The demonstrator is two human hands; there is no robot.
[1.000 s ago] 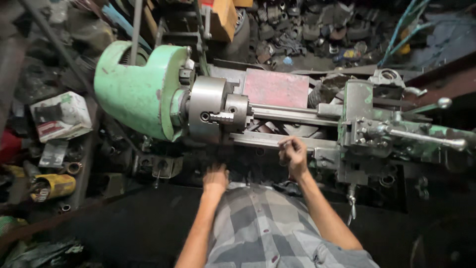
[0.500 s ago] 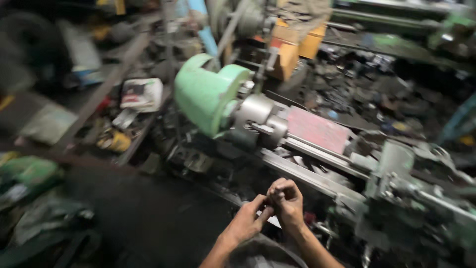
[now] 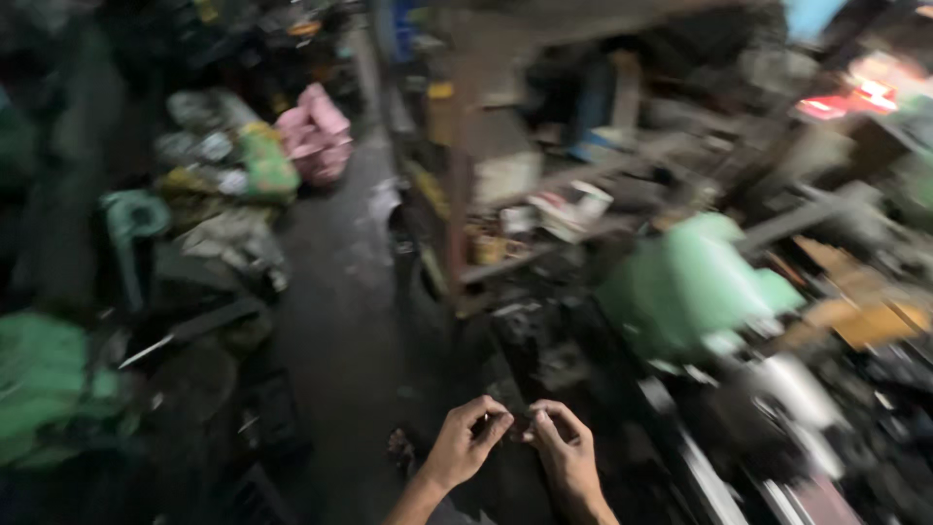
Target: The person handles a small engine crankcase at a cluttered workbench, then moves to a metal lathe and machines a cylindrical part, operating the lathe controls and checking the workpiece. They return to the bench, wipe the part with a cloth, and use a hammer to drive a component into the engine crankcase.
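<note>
A blurred look down into a dim workshop, taken from above a green machine housing (image 3: 690, 282). Far to its left, green bundles (image 3: 44, 374) lie by the dark floor (image 3: 340, 321); beyond them, further from the housing, pink sacks (image 3: 316, 131) sit in a heap; a cluttered shelf (image 3: 525, 219) stands just left of the housing. Below and left of the housing, the left hand (image 3: 466, 445) and right hand (image 3: 562, 452) meet fingertip to fingertip, both curled and pinching what seems a small dark piece (image 3: 520, 425), too smeared to identify; right of the hands, below the housing, pale metal machine parts (image 3: 797, 389) gleam.
</note>
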